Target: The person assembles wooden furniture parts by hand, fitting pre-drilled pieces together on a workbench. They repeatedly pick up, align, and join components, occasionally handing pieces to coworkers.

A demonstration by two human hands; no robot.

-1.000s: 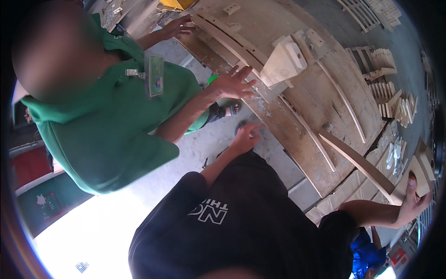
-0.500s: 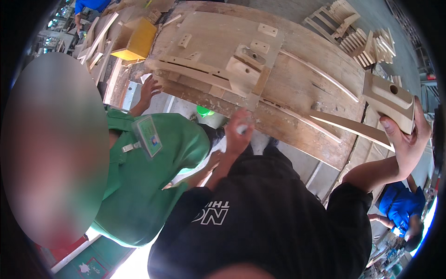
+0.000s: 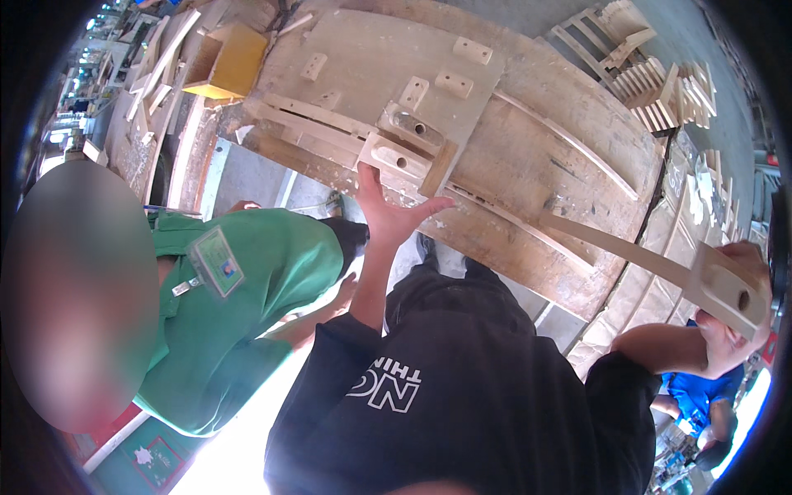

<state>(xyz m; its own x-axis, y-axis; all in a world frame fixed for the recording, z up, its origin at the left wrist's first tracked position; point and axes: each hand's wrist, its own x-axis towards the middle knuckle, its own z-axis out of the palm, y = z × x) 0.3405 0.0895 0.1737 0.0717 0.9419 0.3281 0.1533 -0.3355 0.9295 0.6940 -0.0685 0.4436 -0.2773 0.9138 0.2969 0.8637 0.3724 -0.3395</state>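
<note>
1. The right hand [image 3: 730,330] grips a pale slotted block [image 3: 722,290] at the far right, thumb beneath it, fingers mostly hidden behind.
2. A long wooden strip [image 3: 615,246] reaches from over the bench to that block; whether they join, I cannot tell.
3. A co-worker in green [image 3: 239,280] stands at the left.
4. The left hand [image 3: 394,216] is spread, thumb pointing right, a fingertip against a second slotted block [image 3: 394,162].
5. That second block lies near the front edge of the workbench [image 3: 524,153], just before a darker block [image 3: 415,127].
6. Beyond are small two-hole blocks [image 3: 472,49], a yellow box [image 3: 239,62] and stacked slats [image 3: 652,95].
</note>
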